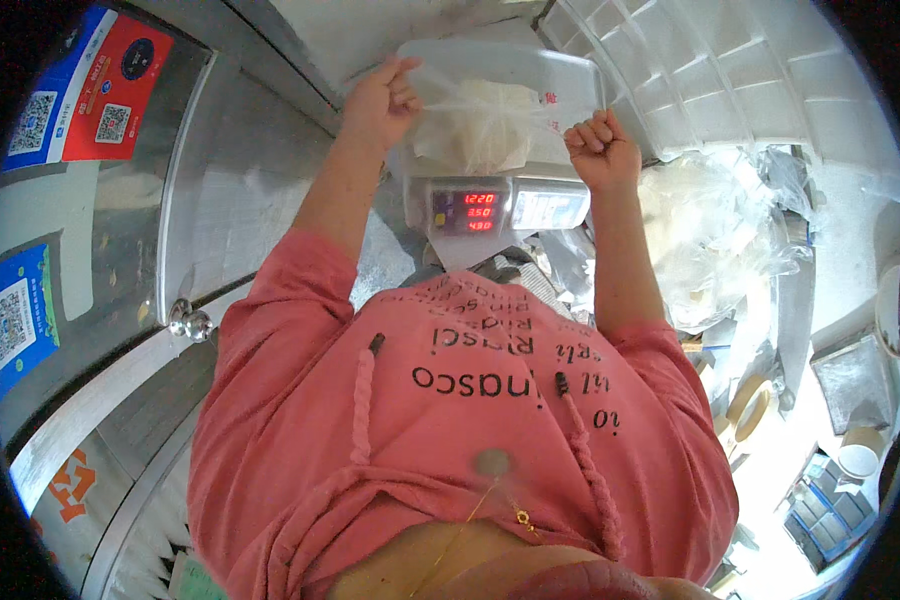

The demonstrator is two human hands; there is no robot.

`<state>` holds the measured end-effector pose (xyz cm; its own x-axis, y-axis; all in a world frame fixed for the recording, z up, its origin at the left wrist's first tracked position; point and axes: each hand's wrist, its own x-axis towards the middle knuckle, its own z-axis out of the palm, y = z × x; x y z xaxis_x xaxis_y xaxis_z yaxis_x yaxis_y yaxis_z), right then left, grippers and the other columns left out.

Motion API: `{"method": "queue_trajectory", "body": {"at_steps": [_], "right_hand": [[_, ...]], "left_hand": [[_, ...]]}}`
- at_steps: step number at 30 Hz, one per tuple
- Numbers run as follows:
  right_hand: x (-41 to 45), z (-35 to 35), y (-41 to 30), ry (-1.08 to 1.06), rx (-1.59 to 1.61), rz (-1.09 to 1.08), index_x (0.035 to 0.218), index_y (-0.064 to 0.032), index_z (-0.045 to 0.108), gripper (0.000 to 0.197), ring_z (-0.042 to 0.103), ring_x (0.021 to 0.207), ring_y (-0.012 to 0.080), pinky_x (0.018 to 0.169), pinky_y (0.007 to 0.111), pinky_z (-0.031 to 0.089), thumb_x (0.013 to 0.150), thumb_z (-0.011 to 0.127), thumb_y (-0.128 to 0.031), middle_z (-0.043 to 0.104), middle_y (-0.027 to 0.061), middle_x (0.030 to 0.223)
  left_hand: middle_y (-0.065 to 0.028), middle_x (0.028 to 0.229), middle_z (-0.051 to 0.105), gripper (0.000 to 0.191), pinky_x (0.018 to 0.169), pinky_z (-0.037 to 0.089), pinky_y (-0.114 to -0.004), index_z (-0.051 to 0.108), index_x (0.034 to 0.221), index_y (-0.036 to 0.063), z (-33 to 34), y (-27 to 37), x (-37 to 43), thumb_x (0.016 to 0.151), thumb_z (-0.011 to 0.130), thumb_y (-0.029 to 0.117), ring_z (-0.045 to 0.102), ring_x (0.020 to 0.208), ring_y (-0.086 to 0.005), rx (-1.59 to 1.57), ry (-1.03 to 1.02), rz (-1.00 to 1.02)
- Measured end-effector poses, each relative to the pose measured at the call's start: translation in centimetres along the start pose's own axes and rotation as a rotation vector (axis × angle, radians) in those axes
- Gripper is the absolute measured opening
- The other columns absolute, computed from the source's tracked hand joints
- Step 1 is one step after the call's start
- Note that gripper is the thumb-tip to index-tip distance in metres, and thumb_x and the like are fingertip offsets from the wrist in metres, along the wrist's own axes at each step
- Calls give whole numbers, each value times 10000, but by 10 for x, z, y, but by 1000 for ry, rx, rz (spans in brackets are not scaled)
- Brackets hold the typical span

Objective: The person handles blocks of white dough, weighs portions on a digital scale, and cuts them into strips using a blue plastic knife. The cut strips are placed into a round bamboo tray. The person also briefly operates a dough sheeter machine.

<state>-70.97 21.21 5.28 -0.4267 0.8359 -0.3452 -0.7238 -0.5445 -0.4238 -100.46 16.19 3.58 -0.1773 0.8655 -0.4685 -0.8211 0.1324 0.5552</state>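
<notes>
Both arms reach out over a digital weighing scale [418, 201] with lit red digits. On its pan lies a clear plastic bag [487, 112] with a pale, flat-sided content that I cannot identify. My left hand [387, 103], on the picture's left, grips a stretched part of the bag, its index finger pointing out. Opposite it, my right hand [604, 148] is closed on the bag's other stretched end. The thin film runs taut between the two hands above the pale content. Red writing shows on the bag or the pan near my right hand.
A white wire rack [690, 75] stands at the upper right, above a large clear plastic bag [701, 240] of pale contents. Rolls of tape [751, 409], a white cup [861, 452] and a blue tray [829, 510] lie at the right. A glass-fronted counter [120, 217] with printed codes borders the left.
</notes>
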Motion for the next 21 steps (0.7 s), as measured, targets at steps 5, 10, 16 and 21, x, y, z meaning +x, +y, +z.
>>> {"method": "queue_trajectory", "body": {"at_steps": [5, 10, 16, 21], "right_hand": [[13, 80, 22, -498, -1322, -503, 928, -21, 580, 140, 544, 748, 151, 637, 288, 439, 824, 535, -103, 580, 85, 857], [-1, 110, 29, -176, -1412, -406, 839, -24, 624, 138, 571, 702, 141, 613, 270, 435, 764, 598, -137, 613, 82, 750], [-39, 161, 34, -171, -1538, -246, 735, -7, 548, 151, 479, 546, 132, 576, 260, 393, 801, 549, -143, 530, 55, 666], [-160, 234, 98, -479, -1498, -41, 774, 9, 572, 144, 449, 507, 90, 459, 211, 335, 824, 534, -122, 476, 16, 576]], "left_hand": [[-142, 735, 590, 319, 652, 431, -408, 591, 746, 43, 100, 6, -56, 849, 497, 330, 557, 757, -305, 1020, -599, 564], [-96, 774, 610, 419, 715, 407, -452, 591, 727, 47, 110, 27, -76, 886, 446, 406, 564, 778, -232, 1430, -492, 1482], [-100, 1072, 569, 428, 813, 397, -398, 543, 1116, 36, 8, -12, -86, 913, 377, 374, 543, 953, -215, 929, -93, 818], [-74, 908, 499, 527, 671, 362, -338, 524, 1093, 126, -112, -101, -142, 826, 417, 566, 453, 842, -212, -44, 97, -186]]}}
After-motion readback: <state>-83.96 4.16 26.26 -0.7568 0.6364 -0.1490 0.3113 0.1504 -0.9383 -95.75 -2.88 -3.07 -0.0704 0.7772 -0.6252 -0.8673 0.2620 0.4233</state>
